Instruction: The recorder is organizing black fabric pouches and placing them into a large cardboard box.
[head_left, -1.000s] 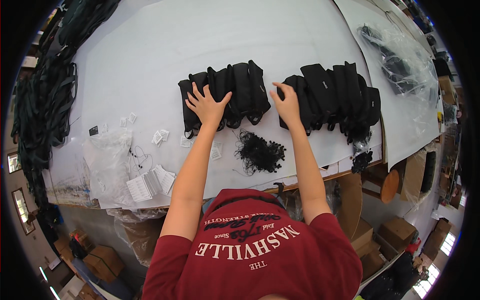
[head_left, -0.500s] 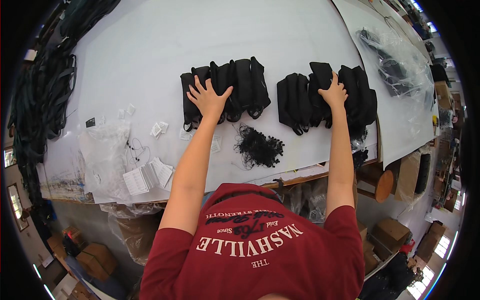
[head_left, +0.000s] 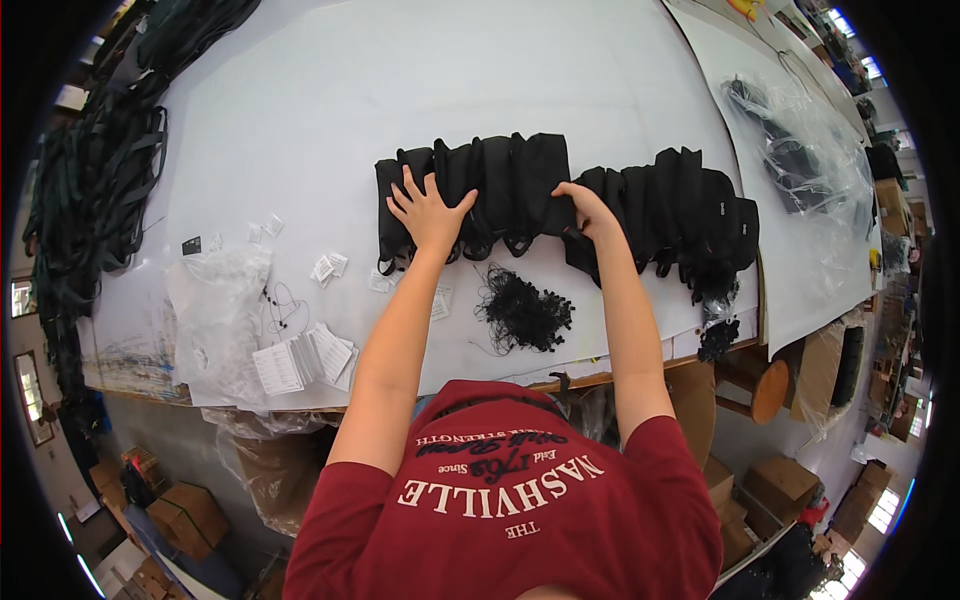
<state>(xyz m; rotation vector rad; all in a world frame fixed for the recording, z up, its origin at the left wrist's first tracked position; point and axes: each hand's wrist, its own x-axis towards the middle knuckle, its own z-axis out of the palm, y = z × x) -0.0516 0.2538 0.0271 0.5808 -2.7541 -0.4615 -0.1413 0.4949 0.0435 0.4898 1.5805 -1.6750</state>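
1. Several black pouches [head_left: 490, 180] form a row on the white-topped bench [head_left: 450, 70], beneath the left hand and extending to its right.
2. Left hand [head_left: 432, 217]: open, fingers spread across the pouches.
3. Right hand [head_left: 592, 212]: gripping the right edge of the end pouch [head_left: 541, 175]; some fingertips are hidden.
4. Second row of black pouches [head_left: 675, 205]: right of the right hand.
5. Tangle of black strings [head_left: 525, 310]: between the forearms, nearer the body than both hands.
6. White cards [head_left: 285, 367] and crumpled plastic bag [head_left: 215, 305]: left of the left hand, toward the body.
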